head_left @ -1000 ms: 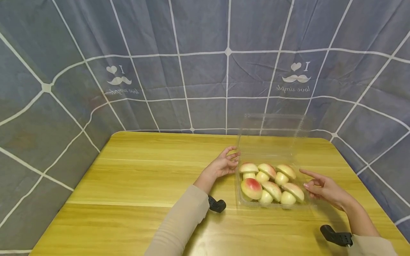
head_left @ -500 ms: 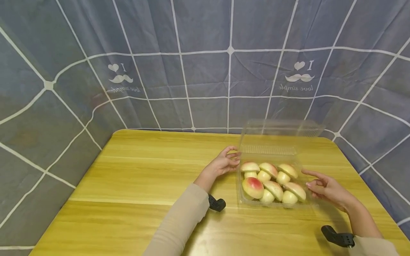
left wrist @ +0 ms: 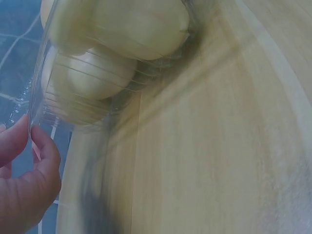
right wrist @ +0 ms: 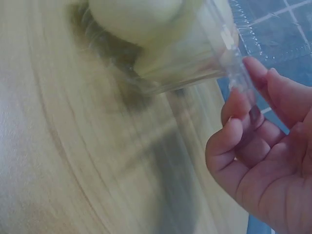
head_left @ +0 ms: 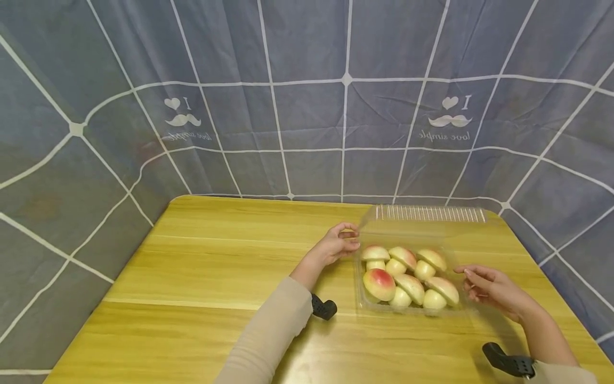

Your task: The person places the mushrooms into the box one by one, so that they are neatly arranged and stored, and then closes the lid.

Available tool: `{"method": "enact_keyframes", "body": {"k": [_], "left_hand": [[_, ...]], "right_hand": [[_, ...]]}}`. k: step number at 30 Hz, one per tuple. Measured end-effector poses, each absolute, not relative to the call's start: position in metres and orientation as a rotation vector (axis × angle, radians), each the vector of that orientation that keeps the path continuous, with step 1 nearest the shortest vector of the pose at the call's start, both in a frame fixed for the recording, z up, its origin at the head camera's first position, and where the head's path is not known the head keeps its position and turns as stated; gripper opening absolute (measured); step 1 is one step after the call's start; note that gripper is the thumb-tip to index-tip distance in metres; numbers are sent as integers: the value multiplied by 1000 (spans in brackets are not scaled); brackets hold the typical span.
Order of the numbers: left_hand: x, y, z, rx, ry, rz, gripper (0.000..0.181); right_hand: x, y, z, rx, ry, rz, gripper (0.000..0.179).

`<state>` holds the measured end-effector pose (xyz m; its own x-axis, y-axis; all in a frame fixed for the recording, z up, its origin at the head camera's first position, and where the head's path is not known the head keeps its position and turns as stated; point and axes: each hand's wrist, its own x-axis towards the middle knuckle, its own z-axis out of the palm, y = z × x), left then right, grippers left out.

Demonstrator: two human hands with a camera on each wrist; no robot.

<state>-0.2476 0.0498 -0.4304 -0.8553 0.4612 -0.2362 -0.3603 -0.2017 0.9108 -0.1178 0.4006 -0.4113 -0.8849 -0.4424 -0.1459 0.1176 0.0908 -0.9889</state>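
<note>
A clear plastic clamshell box (head_left: 361, 305) sits on the table, its ridged lid (head_left: 429, 214) tipped far back behind it. Inside lie several mushroom-shaped pieces (head_left: 409, 288), pale yellow with red-blushed caps, in two rows. My left hand (head_left: 332, 246) is at the box's back left side; in the left wrist view, thumb and forefinger pinch the thin plastic rim. On the other side my right hand (head_left: 499, 292) holds the right rim between thumb and curled fingers, as the right wrist view shows. Through the plastic wall the pale pieces (right wrist: 136, 19) appear blurred.
The yellow wood-grain table (head_left: 206, 266) reaches left of the box and in front of it. A grey-blue curtain (head_left: 307, 117) with white lines hangs along the back and both sides. Black wrist mounts (head_left: 324, 308) are strapped at both sleeves.
The lid has swung backward from nearly upright to lying low behind the box. My right forefinger, stretched out earlier, is now more bent at the rim. The left hand stays in place.
</note>
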Motion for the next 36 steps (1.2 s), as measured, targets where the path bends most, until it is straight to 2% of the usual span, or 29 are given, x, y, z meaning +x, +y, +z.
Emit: {"method": "enact_keyframes", "body": {"k": [8,15,19,24,31,36], "left_hand": [[-248,50,-430,180,1594,2073,30],[-248,52,-432,237,1642,2051,32],[-248,51,-431,293,1698,2016,27],[-244,48,-429,347,1761,1979,18],[-239,44,-427,469,1839,1944,9],[-238,44,-425,466,1900,1904,7]], "right_hand": [[-119,403,-408,-285,1902,-1836,48],[-118,408,-406,-179,1942,-1814,42],[-114,408,-405,-90,1985,-1795,41],[-113,410,-408,-115,1902,-1853,49],[-113,405,-410,25,2194,-1608,61],[-114,408,-410,-54,2082,-1709,28]]}}
